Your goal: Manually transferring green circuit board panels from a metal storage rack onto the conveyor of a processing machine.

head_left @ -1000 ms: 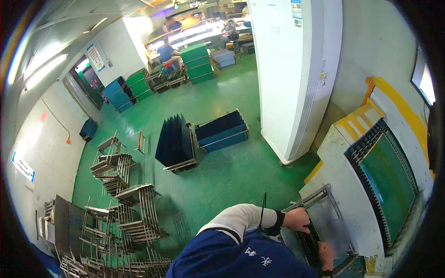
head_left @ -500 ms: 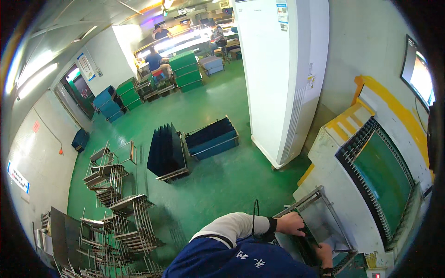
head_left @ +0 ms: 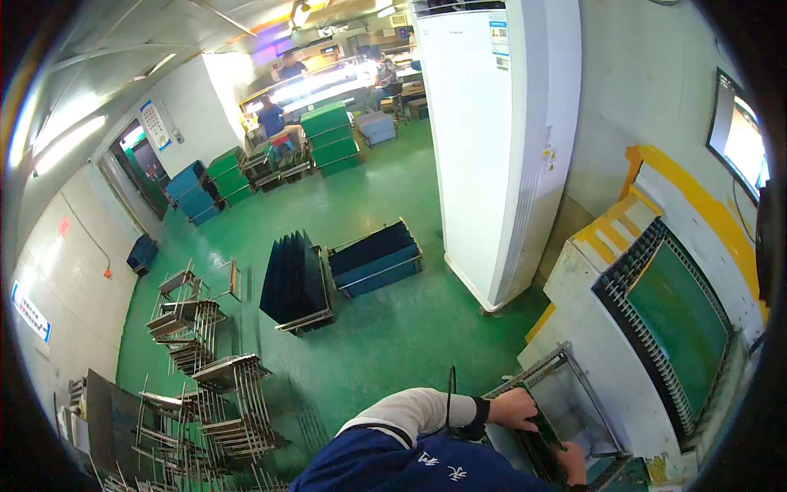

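Observation:
Low at the right of the view, my left hand (head_left: 514, 409) is closed over the upper edge of a dark, thin flat panel (head_left: 537, 449). My right hand (head_left: 570, 462) grips the same panel farther along its edge, closer to the lower border of the picture. The panel stands on edge within a metal rack (head_left: 584, 385), whose bars show beyond my hands. My sleeve and body hide the lower part of the panel. Whether it is one panel or a few together, I cannot tell.
Right of the rack, a machine (head_left: 648, 328) carries a green panel (head_left: 680, 307) on toothed rollers. A tall white cabinet (head_left: 475, 164) stands ahead. Racks of dark panels (head_left: 295, 283) and stacked metal frames (head_left: 234, 385) occupy the floor leftward. People work at a far lit bench (head_left: 328, 94).
The whole view has shifted slightly, so the surroundings sit a little lower in the picture. Both hands keep their hold on the panel, with little visible movement.

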Available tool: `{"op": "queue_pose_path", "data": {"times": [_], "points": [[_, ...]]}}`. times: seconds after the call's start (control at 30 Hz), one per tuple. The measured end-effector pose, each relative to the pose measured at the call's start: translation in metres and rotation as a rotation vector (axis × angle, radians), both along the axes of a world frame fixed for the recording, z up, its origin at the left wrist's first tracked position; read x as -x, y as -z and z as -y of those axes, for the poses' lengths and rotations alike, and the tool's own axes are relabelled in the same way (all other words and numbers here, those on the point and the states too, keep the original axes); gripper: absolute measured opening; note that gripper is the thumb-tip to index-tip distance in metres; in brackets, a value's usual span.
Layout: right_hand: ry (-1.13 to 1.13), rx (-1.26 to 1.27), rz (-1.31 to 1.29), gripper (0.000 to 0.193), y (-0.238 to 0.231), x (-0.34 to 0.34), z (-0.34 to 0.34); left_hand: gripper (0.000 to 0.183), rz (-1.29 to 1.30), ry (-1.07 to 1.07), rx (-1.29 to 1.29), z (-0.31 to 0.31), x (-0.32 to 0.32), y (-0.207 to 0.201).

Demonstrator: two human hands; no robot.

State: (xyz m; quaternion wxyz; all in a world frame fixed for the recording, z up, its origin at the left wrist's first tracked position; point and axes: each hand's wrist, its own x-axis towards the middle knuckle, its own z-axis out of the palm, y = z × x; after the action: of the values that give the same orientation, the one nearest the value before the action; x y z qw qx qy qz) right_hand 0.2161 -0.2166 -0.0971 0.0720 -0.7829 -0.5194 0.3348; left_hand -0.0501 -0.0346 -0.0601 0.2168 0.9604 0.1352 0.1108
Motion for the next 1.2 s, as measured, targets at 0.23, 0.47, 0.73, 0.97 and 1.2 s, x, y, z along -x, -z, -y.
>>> {"op": "queue_pose_path", "data": {"times": [0.23, 0.47, 0.73, 0.97, 1.2], "points": [[0.096, 0.089, -0.087, 0.048, -0.036, 0.018, -0.003, 0.050, -0.006, -0.035, 0.059, 0.004, 0.001, -0.013], [0.160, 0.078, -0.011, 0.045, -0.049, 0.029, -0.001, 0.049, 0.066, -0.048, 0.033, 0.005, 0.000, -0.008], [0.108, 0.028, 0.034, 0.048, -0.025, 0.017, 0.002, 0.050, 0.005, 0.006, 0.054, 0.002, 0.000, -0.008], [0.143, -0.049, -0.060, 0.041, -0.011, 0.009, 0.012, 0.048, 0.103, -0.038, 0.048, 0.004, -0.002, -0.007], [0.085, -0.066, -0.035, 0.034, 0.010, -0.005, 0.013, 0.046, -0.025, -0.020, 0.079, 0.002, -0.005, -0.011]]}}
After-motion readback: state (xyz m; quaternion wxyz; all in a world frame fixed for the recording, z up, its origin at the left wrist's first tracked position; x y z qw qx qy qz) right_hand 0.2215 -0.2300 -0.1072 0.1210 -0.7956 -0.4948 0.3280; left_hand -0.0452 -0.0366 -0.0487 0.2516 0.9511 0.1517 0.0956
